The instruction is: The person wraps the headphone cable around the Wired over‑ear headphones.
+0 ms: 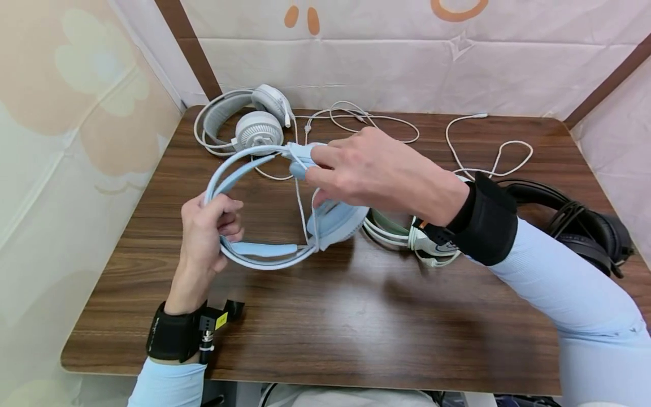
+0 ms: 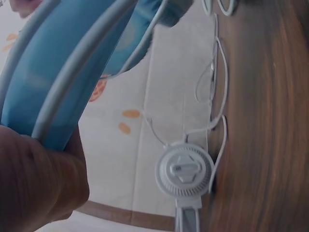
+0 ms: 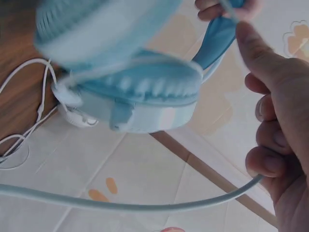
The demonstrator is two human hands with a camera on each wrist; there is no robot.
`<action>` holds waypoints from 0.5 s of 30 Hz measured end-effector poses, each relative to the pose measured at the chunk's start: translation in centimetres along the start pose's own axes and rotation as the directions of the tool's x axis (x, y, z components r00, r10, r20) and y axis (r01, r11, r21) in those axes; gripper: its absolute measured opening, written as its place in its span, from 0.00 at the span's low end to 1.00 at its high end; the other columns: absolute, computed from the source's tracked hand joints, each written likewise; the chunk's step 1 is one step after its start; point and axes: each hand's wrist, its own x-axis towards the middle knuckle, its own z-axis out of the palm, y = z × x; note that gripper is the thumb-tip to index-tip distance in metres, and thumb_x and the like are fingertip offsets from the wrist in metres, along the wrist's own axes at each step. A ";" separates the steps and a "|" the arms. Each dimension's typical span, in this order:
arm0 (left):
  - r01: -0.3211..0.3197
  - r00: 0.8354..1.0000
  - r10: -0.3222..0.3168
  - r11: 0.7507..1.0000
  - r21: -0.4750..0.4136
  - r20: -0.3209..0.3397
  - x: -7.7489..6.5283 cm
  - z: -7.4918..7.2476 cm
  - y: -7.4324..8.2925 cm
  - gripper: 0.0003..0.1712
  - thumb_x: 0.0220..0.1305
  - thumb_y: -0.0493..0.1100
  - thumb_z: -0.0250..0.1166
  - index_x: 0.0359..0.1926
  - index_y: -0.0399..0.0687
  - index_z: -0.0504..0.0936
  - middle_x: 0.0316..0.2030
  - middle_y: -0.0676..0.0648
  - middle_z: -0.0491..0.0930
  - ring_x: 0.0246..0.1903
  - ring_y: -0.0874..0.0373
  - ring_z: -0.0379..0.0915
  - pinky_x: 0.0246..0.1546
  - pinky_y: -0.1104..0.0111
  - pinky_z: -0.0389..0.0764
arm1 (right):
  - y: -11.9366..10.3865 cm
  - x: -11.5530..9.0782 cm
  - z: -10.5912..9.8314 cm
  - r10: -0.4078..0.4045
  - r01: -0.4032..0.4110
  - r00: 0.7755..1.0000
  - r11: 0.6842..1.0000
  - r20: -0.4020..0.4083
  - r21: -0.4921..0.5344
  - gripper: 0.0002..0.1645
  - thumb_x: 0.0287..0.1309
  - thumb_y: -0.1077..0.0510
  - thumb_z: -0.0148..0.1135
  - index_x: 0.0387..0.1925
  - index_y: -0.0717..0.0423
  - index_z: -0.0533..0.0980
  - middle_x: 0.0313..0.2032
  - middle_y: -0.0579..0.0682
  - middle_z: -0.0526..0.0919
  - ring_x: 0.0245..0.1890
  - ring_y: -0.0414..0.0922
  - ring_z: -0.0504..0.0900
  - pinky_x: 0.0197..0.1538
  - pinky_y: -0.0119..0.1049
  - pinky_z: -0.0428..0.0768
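Light blue headphones [image 1: 338, 223] are held up over the table, their headband curving toward the left. My left hand [image 1: 205, 234] grips this headband [image 2: 58, 77] with curled fingers. Above the ear cups, my right hand [image 1: 366, 167] holds the headphones' thin pale cable [image 3: 145, 208] in its curled fingers. A strand of cable hangs down through the headband's loop in the head view. In the right wrist view both ear cups show close by, one with its ruffled cushion [image 3: 145, 84] facing the other. My right hand hides part of the upper cup in the head view.
Grey-white headphones [image 1: 259, 130] lie at the back left, their white cable [image 1: 391, 118] looped toward the middle. Pale green headphones [image 1: 432, 246] with wrapped cable sit beneath my right wrist. Black headphones [image 1: 549, 198] lie at the right of the wooden table [image 1: 305, 328]. Fabric walls stand behind and left.
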 end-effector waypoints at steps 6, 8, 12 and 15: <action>0.039 0.984 -0.030 0.998 -0.046 0.175 -0.3 -0.1 0.0 0.18 0.60 0.25 0.43 0.17 0.46 0.60 0.14 0.51 0.45 0.12 0.59 0.37 0.14 0.69 0.38 | 0.7 0.4 0.4 0.000 0.002 1.000 0.997 -0.023 0.082 0.19 0.60 0.46 0.70 0.27 0.53 0.72 0.25 0.46 0.70 0.21 0.43 0.71 0.21 0.39 0.73; 0.048 0.970 -0.024 0.994 -0.095 0.242 -0.4 -0.2 -0.1 0.18 0.59 0.24 0.41 0.17 0.46 0.56 0.14 0.51 0.44 0.12 0.60 0.36 0.13 0.69 0.36 | 0.9 0.4 0.5 0.014 -0.010 0.999 0.993 -0.034 0.118 0.17 0.60 0.48 0.71 0.28 0.53 0.74 0.26 0.46 0.72 0.22 0.42 0.73 0.23 0.38 0.76; 0.086 0.925 -0.016 0.982 -0.170 0.380 -0.3 -0.6 -0.3 0.17 0.56 0.24 0.37 0.19 0.47 0.48 0.15 0.52 0.43 0.10 0.61 0.36 0.12 0.69 0.34 | 1.3 0.3 0.4 0.069 -0.061 0.997 0.970 -0.027 0.237 0.11 0.63 0.51 0.69 0.32 0.52 0.79 0.29 0.47 0.76 0.25 0.41 0.78 0.31 0.37 0.80; 0.127 0.884 -0.021 0.973 -0.195 0.468 -0.3 -0.8 -0.3 0.16 0.53 0.23 0.35 0.20 0.47 0.46 0.15 0.52 0.43 0.10 0.62 0.36 0.12 0.70 0.34 | 1.8 0.2 0.2 0.105 -0.099 0.994 0.941 0.000 0.322 0.06 0.65 0.54 0.68 0.34 0.53 0.82 0.31 0.47 0.78 0.29 0.40 0.79 0.35 0.36 0.80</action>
